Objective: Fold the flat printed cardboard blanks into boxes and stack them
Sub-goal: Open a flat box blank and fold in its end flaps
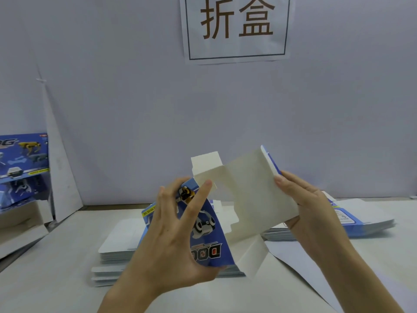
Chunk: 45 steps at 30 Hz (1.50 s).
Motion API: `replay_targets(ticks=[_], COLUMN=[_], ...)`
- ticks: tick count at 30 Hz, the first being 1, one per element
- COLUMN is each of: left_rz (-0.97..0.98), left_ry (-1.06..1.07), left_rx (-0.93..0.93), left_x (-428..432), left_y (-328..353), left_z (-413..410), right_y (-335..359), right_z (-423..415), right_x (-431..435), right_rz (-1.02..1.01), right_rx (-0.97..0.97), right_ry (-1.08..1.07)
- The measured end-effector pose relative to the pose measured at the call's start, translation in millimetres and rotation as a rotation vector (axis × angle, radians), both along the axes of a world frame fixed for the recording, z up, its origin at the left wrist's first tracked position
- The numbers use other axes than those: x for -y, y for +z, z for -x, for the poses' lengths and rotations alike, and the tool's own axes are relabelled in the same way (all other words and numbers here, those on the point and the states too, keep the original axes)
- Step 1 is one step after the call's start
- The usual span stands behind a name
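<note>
Backdrop: pale wall with a paper sign [237,28] at 12 o'clock; white table [56,267] below
Blank [248,199]: held mid-air at centre, half opened; white inside facing the camera
Left hand [171,233]: grasping the printed panel at 7 o'clock
Right hand [302,206]: pinching the white panel's edge at 3 o'clock
Flat stacks [117,251]: beneath, at 6 and 4 o'clock
Finished boxes [22,168]: at 9 o'clock
Risk: uneven pressure could crease a panel off its score; loose flaps might snag
</note>
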<state>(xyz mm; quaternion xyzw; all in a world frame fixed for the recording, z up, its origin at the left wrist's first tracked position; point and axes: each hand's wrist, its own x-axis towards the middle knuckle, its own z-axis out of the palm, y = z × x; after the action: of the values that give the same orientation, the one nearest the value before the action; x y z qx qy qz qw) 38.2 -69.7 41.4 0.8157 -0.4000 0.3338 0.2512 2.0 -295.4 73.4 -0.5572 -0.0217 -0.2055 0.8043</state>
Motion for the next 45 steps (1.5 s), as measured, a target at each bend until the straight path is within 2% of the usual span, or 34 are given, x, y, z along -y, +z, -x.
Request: replay_targets(ticks=[7,10,12,13,15,17,19,20,24,27,30,34,36,41,45], left_rz=[0.014,0.113,0.26,0.362,0.596,0.78,0.838,0.839,0.864,0.797,0.657,0.746,0.747,0.731,0.744], left_ry=[0.043,0.132,0.171,0.17,0.129,0.105,0.111,0.094,-0.038,-0.088,-0.068,0.013,0.039,-0.003,0.03], left_rx=[0.048,0.091,0.0,-0.083,-0.251,-0.385,-0.495,-0.537,-0.597,-0.677,-0.815,-0.685,-0.62,-0.695,-0.613], left_x=[0.0,4.8,7.9,8.4,8.8,11.9,17.6,20.3,16.6,7.5,6.9,9.8,11.0,9.0,9.8], left_y=[0.6,2.3,4.7,6.6,10.2,12.2,12.3,12.0,11.7,11.6,8.0,6.0,5.6,5.2,3.5], left_z=[-1.3,-0.5,2.4,4.4,7.7,9.8,11.8,13.2,9.0,0.8,-3.6,-3.6,-1.3,-4.2,-3.9], right_y=[1.9,3.1,0.1,-2.0,-8.5,-17.3,-26.4,-30.5,-29.8,-23.9,-23.2,-23.9,-24.3,-24.9,-27.8], right_z=[3.6,3.6,0.0,-1.1,-1.4,0.6,0.3,-0.9,-8.2,-9.9,-9.5,-12.2,-13.6,-12.3,-14.1], right_x=[-4.0,-4.8,-4.6,-5.3,-8.2,-16.9,-32.8,-40.5,-43.5,-27.8,-22.5,-23.9,-23.1,-23.4,-24.1], right_rz=[0.117,0.115,0.081,0.127,0.369,0.702,0.873,0.873,0.701,0.505,0.471,0.497,0.449,0.499,0.491], right_rx=[0.057,0.156,0.192,0.196,0.18,0.121,0.072,0.081,0.143,0.046,-0.002,-0.066,-0.076,-0.01,0.004], right_ry=[-0.164,-0.101,-0.077,-0.086,-0.035,0.185,0.374,0.389,0.153,0.23,0.265,0.145,0.157,0.194,0.206])
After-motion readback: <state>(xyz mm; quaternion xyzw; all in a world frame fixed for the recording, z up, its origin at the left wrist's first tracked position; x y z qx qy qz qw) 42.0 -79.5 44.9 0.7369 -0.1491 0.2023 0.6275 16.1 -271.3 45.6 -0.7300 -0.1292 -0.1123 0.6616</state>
